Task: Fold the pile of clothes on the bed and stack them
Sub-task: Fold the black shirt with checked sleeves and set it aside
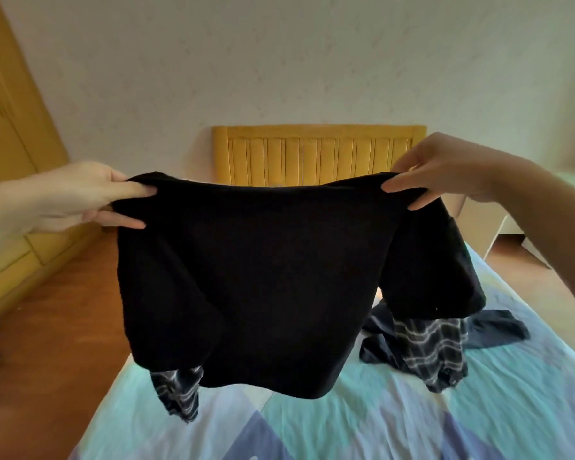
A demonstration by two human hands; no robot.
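Two hands hold one garment. The left hand (77,197) pinches the left top corner of the black top (246,277), fingers curled over the upper edge. The right hand (445,171) pinches the opposite corner in the same manner. Neither hand holds anything else.

The black top hangs in the air above the bed (478,410), between the person and the headboard (319,154). Its upper edge runs left to right between the two hands and sags slightly at the middle. The body hangs downward from that edge, so the garment faces the camera broadside; as held, its long axis is roughly horizontal, from hand to hand. Two sleeves drop at the sides and end in plaid cuffs (429,346); the left cuff hangs near the bed edge, and the right cuff overlaps, in this view, the remaining dark clothes (498,330) lying on the bed behind.

Probable faults from this position:
- Grip is by a few fingertips only. If one pinch slips, that corner drops and the top swings toward the other hand, losing its alignment.
- The right sleeve hangs close to the remaining dark clothes. Lowering the top without clearing it may drag or tangle those items.
- The left sleeve hangs close to the bed edge and may trail off toward the floor (63,310) when laid down.
- Laying the top down with the sagging edge uncorrected will likely set creases.
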